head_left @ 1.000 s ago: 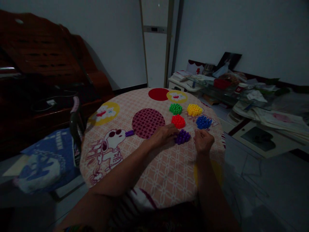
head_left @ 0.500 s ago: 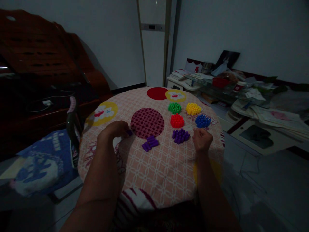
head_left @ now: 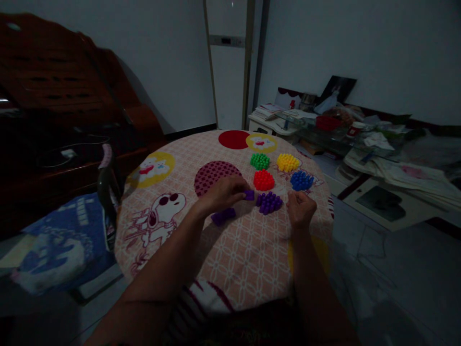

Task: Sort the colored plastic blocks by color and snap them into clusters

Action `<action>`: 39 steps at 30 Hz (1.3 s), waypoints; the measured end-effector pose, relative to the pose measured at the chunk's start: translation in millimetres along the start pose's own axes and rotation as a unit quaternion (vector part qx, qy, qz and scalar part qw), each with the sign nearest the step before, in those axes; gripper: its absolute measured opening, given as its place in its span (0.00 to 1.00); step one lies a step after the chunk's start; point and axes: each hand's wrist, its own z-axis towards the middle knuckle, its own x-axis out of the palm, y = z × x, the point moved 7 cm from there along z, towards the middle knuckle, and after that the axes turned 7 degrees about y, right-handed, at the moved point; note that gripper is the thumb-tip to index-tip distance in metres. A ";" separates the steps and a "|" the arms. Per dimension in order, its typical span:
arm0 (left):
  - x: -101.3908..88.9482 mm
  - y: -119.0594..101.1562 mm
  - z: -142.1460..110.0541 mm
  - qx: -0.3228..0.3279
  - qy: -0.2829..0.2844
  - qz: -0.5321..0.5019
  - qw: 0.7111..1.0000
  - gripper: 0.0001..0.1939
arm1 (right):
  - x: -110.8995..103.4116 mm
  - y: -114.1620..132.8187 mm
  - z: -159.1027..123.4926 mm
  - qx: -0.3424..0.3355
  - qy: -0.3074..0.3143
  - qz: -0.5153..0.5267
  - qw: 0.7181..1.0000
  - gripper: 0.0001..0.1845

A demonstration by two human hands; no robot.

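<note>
My left hand (head_left: pixel 228 192) pinches a small purple peg (head_left: pixel 248 195) above the table, just left of a cluster of upright purple pegs (head_left: pixel 269 203). Below that hand a few loose purple pegs (head_left: pixel 223 216) lie on the cloth, partly covered by my wrist. My right hand (head_left: pixel 301 209) is closed beside the purple cluster's right side; whatever its fingers hold, if anything, is hidden. Behind stand clusters of red pegs (head_left: pixel 264 180), green pegs (head_left: pixel 260 161), yellow pegs (head_left: pixel 287 162) and blue pegs (head_left: pixel 301 180).
A patterned cloth (head_left: pixel 248 259) covers the round table. At the left stand a chair with a blue cloth (head_left: pixel 68 245) and a wooden bench (head_left: pixel 54 72). Along the right wall runs a cluttered glass-topped cabinet (head_left: pixel 324 129).
My left hand has swung right from the table's left side to the purple cluster, carrying a purple peg. My right hand has stayed nearly in place.
</note>
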 end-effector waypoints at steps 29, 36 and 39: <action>41.2 -20.9 26.3 -0.013 -0.077 0.114 0.990 0.07 | -2.0 -0.1 -1.7 0.008 -0.003 0.012 1.000 0.19; 8.4 50.9 -5.4 -0.208 0.130 0.196 0.949 0.06 | -2.1 1.5 -1.2 0.009 -0.006 0.024 1.000 0.18; 16.7 54.5 -12.2 -0.204 0.178 0.166 0.948 0.07 | -0.6 -1.6 -0.7 -0.002 -0.003 0.012 1.000 0.18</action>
